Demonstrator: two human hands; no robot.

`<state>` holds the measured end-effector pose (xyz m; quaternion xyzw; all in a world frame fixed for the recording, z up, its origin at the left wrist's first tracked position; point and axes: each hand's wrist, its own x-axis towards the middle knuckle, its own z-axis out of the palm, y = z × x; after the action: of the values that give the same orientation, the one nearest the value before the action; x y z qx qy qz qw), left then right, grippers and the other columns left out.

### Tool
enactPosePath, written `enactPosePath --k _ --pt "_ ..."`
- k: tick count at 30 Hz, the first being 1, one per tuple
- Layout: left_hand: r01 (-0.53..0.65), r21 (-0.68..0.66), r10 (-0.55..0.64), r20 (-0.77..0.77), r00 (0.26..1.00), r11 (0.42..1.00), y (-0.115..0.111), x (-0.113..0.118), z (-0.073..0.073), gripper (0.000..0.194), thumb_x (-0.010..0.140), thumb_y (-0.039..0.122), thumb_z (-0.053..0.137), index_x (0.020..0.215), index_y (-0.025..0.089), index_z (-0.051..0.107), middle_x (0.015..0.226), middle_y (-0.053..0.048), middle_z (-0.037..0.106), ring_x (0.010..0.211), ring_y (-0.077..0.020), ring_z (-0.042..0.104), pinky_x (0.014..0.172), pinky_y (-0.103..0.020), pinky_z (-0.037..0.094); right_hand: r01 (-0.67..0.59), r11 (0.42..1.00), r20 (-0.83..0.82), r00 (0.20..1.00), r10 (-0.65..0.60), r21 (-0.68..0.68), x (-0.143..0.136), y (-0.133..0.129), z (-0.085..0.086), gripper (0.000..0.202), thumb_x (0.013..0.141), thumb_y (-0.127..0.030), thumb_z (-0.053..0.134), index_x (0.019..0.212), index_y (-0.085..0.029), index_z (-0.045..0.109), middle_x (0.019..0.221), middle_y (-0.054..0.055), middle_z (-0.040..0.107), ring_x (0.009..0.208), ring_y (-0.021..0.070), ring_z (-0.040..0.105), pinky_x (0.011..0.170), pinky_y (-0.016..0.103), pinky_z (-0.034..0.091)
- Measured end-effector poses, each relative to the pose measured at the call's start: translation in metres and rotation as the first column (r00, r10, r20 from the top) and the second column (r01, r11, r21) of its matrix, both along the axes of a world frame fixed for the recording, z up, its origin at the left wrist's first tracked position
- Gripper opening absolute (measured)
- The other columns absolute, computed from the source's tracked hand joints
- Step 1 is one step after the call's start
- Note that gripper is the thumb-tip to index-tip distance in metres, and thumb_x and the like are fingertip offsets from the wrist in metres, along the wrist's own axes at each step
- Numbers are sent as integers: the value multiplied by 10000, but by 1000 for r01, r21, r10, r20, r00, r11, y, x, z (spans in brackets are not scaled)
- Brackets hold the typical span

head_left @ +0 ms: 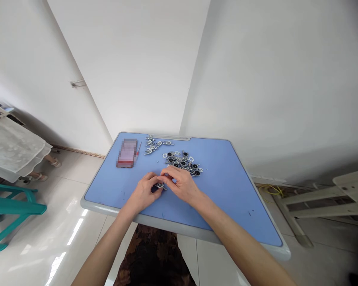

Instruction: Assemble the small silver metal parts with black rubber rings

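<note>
Near the front of the blue table (pixel 223 186), my left hand (pixel 146 191) is closed around a small silver metal part (pixel 160 185), which looks like the loose ones behind it. My right hand (pixel 179 182) meets it from the other side, thumb and fingers pinched together at the part's upper edge; whatever lies between those fingertips is hidden. Just beyond my right hand lies a pile of metal parts with black round pieces and flat oval rings (pixel 183 163). Farther back and to the left is a smaller group of silver parts (pixel 150 146).
A phone (pixel 127 153) lies at the table's left, with a thin red-tipped tool (pixel 139 148) beside it. White walls rise behind the table. A green stool (pixel 14 210) and a person in a white skirt (pixel 20 145) are at left; a pale metal frame (pixel 325 198) stands right.
</note>
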<state>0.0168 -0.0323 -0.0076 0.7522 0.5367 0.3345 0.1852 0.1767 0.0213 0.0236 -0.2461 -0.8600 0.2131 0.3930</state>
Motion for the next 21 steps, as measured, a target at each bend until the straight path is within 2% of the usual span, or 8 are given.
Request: enactPosePath --k 5,10,15,21 --pt "63 -68 -55 116 992 996 -1 -5 3 175 833 136 545 965 210 634 1018 -41 603 910 -176 601 815 -292 482 -42 993 -25 999 40 -107 0 -1 -1 221 926 -245 469 1096 -226 608 891 42 674 732 138 624 667 263 511" --pt "32 -82 -25 83 996 996 1 -10 -1 108 812 178 613 906 211 655 1038 -48 589 985 -199 566 877 -329 456 -62 973 57 995 77 -221 12 2 11 278 942 -232 416 1157 -227 592 913 37 685 691 124 633 619 249 507" --pt "62 -129 -52 81 995 990 6 -13 0 101 805 184 625 897 208 661 975 -36 615 940 -196 569 877 -346 435 -28 990 48 998 35 -140 11 6 9 172 913 -254 489 986 -204 636 841 32 689 680 133 635 611 245 490" --pt "94 -144 -84 69 994 985 9 -14 3 84 804 184 628 878 208 659 954 -25 639 924 -193 575 879 -345 410 59 998 40 997 -60 20 1 7 -2 138 912 -284 509 916 -195 615 807 29 675 631 125 601 572 235 448"
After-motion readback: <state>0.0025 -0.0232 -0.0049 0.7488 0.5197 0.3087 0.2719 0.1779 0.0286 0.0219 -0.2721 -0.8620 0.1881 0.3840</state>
